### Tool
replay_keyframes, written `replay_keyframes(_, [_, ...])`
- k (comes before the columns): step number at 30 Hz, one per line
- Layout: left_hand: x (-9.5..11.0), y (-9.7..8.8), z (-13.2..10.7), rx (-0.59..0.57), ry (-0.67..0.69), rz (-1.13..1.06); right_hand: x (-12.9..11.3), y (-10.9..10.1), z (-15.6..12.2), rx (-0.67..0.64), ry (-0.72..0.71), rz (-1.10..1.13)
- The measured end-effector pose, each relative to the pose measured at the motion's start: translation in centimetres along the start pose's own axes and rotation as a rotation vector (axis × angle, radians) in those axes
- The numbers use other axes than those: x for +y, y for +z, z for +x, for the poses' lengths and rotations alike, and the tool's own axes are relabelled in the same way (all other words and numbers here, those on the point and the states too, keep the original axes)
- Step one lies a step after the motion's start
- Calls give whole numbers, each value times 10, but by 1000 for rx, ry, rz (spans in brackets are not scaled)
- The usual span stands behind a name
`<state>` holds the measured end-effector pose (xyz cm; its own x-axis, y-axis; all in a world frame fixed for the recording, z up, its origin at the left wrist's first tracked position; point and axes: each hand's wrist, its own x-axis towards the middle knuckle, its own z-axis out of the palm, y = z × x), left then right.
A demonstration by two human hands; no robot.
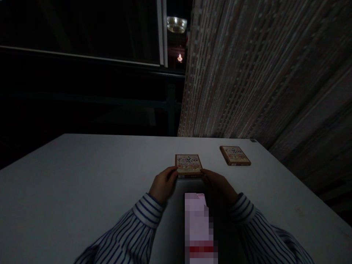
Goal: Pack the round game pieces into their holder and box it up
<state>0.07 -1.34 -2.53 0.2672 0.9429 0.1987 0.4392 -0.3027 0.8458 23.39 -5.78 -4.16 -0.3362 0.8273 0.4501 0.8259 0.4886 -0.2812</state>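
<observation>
A small flat brown box (188,164) with a printed lid lies on the white table (82,183), straight ahead of me. My left hand (162,184) grips its near left corner with curled fingers. My right hand (218,184) holds the near right corner the same way. Both sleeves are white with dark stripes. A second, matching flat box (235,155) lies on the table further right, apart from both hands.
The room is dim. A tall stack of flat cardboard sheets (261,73) rises behind the table at the right. A dark window and rail (82,58) lie beyond the far edge. A blurred pale patch (199,227) hangs between my arms.
</observation>
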Motion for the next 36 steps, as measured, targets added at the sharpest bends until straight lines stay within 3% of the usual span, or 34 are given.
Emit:
replay_keyframes(17, [10,-2,-3,-52,53,159,2,4,-4,-28,4,-22])
replay_keyframes(36, [-1,6,-2,-16,121,282,-1,-1,-3,-83,47,-87])
